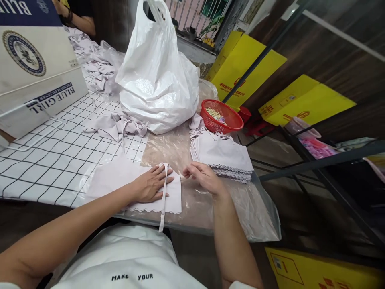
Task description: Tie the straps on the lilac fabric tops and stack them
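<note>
My left hand (152, 184) lies flat, fingers spread, on a pale lilac garment piece (112, 176) with a scalloped edge. A narrow strap (164, 200) runs across the cloth beside the fingers and hangs past the table's front edge. Just right of the cloth, my right hand (204, 177) is closed with its fingers curled together. Whether anything small is pinched in it is hidden. Behind it sits a neat stack of folded pale garments (224, 154) with scalloped edges and thin straps.
A large white plastic bag (159, 80) stands at the back, beside a red basket (222, 126) holding small bands. Loose crumpled garments (116, 125) lie left of it. A beer carton (39, 72) stands far left. Another person's arm (80, 22) shows behind. Yellow boxes (252, 68) stand right.
</note>
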`<control>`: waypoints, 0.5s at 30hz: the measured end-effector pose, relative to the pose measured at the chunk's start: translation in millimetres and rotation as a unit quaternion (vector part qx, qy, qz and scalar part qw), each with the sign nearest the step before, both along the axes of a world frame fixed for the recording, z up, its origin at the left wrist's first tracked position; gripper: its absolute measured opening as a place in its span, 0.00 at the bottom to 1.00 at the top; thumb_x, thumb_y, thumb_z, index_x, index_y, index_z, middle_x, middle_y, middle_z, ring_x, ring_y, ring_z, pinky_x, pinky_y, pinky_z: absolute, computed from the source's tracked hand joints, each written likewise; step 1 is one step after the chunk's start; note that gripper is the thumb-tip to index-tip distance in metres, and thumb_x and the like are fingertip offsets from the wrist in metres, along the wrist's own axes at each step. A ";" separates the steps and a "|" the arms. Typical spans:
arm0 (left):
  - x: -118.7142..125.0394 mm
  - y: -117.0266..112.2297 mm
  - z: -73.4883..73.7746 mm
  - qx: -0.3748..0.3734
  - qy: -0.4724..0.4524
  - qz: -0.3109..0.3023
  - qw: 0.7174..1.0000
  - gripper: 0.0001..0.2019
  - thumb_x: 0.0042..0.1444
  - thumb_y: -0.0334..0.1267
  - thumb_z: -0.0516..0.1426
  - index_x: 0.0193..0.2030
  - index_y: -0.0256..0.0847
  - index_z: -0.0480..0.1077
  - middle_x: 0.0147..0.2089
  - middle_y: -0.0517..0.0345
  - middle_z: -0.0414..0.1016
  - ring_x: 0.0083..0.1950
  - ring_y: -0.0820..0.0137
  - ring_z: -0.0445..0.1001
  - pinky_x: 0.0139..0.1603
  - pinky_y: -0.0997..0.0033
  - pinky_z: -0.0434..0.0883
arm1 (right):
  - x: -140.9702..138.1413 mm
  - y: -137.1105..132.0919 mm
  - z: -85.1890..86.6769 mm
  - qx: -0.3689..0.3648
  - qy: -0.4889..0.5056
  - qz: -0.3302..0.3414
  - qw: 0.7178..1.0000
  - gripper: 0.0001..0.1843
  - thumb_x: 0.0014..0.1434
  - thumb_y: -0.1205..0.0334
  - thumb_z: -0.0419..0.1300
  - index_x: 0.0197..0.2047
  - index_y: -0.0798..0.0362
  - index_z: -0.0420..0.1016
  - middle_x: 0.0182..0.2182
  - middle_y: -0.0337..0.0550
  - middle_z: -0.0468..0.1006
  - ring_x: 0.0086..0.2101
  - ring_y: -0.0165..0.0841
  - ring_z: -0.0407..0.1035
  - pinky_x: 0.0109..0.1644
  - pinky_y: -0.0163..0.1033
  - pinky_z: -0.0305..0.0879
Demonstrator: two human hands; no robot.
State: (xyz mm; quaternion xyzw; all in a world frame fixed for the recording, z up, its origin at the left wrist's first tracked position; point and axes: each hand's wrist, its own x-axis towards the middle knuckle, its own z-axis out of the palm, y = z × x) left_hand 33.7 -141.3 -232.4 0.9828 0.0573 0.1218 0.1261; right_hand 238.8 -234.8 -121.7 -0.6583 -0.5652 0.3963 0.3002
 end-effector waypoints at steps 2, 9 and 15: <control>0.2 0.1 2.2 0.000 -0.001 0.000 1.000 0.30 0.65 0.52 0.51 0.68 0.37 0.60 0.71 0.38 0.59 0.71 0.46 0.55 0.70 0.45 0.53 | -12.7 16.9 -20.1 -0.047 -0.052 -0.031 0.997 0.25 0.63 0.40 0.53 0.31 0.54 0.72 0.27 0.41 0.75 0.30 0.32 0.69 0.37 0.36 0.65; -1.7 2.2 7.5 -0.019 0.010 0.001 1.000 0.20 0.62 0.47 0.55 0.56 0.37 0.69 0.71 0.38 0.57 0.72 0.46 0.54 0.69 0.42 0.55 | -47.6 53.6 -49.6 -0.092 -0.212 -0.095 0.968 0.12 0.57 0.63 0.60 0.25 0.51 0.63 0.22 0.38 0.73 0.28 0.31 0.68 0.32 0.34 0.58; -2.2 3.2 8.1 -0.033 0.026 -0.001 0.999 0.22 0.63 0.47 0.55 0.60 0.39 0.68 0.73 0.39 0.53 0.73 0.43 0.50 0.69 0.38 0.55 | -38.7 24.8 -53.9 -0.078 0.084 -0.126 0.985 0.08 0.54 0.67 0.62 0.32 0.52 0.64 0.23 0.34 0.77 0.26 0.29 0.72 0.33 0.32 0.65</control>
